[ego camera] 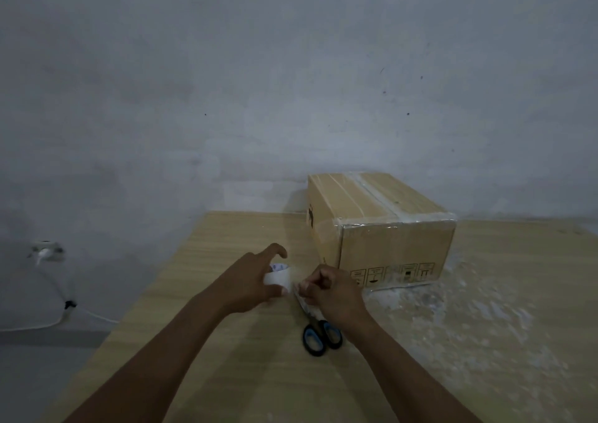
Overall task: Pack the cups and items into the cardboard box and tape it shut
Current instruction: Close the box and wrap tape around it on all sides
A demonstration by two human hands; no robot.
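Tan cardboard box [382,228] with black symbols, clear glossy tape, white tape roll [277,277], black-and-blue scissors [318,332], pale wood-grain desk [226,341], grey wall [226,82].

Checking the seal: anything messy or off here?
The tape on the cardboard box looks wrinkled along its front top edge, not flat. The table right of the box has whitish patchy marks; cannot tell what. Otherwise nothing stands out.

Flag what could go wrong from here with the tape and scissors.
1. The right hand seems to pinch the tape end pulled from the tape roll, which the left hand grips; the loose strip may stick to itself.
2. The scissors lie just beneath that right wrist, so a downward move could catch the blades.
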